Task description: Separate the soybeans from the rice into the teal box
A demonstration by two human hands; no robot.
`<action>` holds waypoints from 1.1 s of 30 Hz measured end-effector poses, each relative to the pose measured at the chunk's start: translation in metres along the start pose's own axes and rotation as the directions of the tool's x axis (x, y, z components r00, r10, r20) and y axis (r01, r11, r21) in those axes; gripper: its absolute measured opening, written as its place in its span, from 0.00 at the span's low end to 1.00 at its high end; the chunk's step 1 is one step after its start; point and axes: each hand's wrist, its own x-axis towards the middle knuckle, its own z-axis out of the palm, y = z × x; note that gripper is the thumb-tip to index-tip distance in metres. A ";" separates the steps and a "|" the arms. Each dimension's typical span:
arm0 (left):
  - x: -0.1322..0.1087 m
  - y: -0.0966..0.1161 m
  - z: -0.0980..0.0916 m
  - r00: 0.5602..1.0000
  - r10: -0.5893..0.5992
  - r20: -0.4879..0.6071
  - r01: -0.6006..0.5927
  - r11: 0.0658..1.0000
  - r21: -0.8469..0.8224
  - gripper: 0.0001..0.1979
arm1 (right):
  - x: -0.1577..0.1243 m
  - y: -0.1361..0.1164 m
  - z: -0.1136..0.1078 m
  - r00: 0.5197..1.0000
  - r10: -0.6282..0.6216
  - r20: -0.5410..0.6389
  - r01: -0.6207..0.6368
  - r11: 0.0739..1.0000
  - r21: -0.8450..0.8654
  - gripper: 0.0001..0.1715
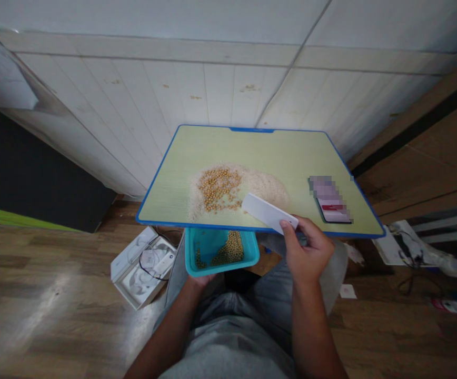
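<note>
So, right hand (309,247): it pinched one end of a flat white piece (268,210), thumb on the near face, the other fingers partly hidden.
White piece: it slanted over the near part of the table (252,145), its far end just beside the loose beans (217,187).
Left hand (202,279): it was beneath the turquoise tray (212,238) at the near side; its fingers were out of sight, so whether they were clenched could not be told.
Turquoise tray: it sat over the person's lap, right by the table's near edge, with more beans (232,250) gathered mostly toward its right side.
Tabletop: the loose beans lay left of centre, with pale grains (268,184) spread around them and heaped to their right.
Far right: a phone (333,205) lay flat on the table.
</note>
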 end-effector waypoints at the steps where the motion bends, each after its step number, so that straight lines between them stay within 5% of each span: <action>1: 0.000 0.000 0.002 1.000 0.000 -0.007 0.000 1.000 -0.003 0.30 | 0.000 0.000 -0.001 1.000 0.006 0.006 -0.006 1.000 -0.001 0.08; 5: -0.001 0.001 0.005 1.000 -0.011 0.014 0.011 0.999 -0.030 0.33 | -0.002 0.000 -0.002 0.999 0.017 0.029 -0.017 1.000 0.013 0.10; 13: -0.002 0.001 -0.003 0.961 0.013 0.278 -0.001 0.999 -0.044 0.31 | 0.002 -0.007 -0.001 0.978 -0.071 0.197 0.022 0.971 0.237 0.06; 17: 0.002 0.000 -0.012 0.968 0.015 0.252 -0.009 1.000 -0.024 0.27 | 0.001 -0.008 0.001 0.975 -0.066 0.210 0.017 0.974 0.226 0.07; 24: 0.000 0.001 -0.012 0.991 0.017 0.132 -0.013 0.999 -0.029 0.36 | -0.011 0.004 0.007 0.999 0.047 0.028 -0.050 0.990 0.128 0.05; 29: 0.008 -0.001 -0.021 0.892 0.039 0.450 0.024 0.991 -0.134 0.33 | -0.015 -0.003 0.012 0.994 0.017 0.104 -0.029 0.992 0.120 0.05; 33: 0.010 0.000 -0.016 0.869 0.003 0.495 0.065 0.991 -0.119 0.34 | -0.019 -0.012 0.021 0.991 0.006 0.130 -0.021 0.993 0.114 0.04</action>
